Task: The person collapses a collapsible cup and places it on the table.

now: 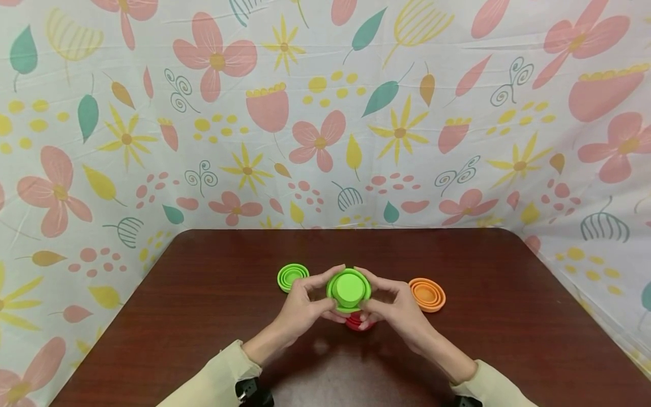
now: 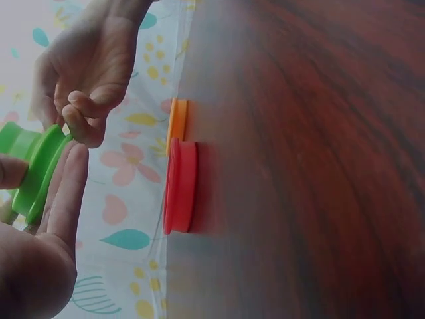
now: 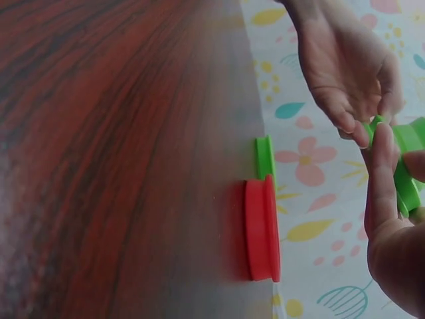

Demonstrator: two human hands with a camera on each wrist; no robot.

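A green collapsible cup [image 1: 350,288] is held up between both hands above the table, its stepped, partly extended base turned toward the head camera. My left hand [image 1: 302,308] pinches its left rim with fingers and thumb, and my right hand [image 1: 404,311] pinches the right side likewise. From the left wrist, the cup [image 2: 40,163] shows side-on with its rim flared. Below the hands a red collapsible cup [image 3: 261,229] sits folded on the table, mostly covered by the fingers in the head view.
On the dark wooden table [image 1: 229,339], a second green collapsible cup [image 1: 293,277] lies folded beyond the left hand. An orange one [image 1: 427,295] lies folded to the right, close by the right hand. A flower-patterned cloth [image 1: 325,198] hangs behind the table.
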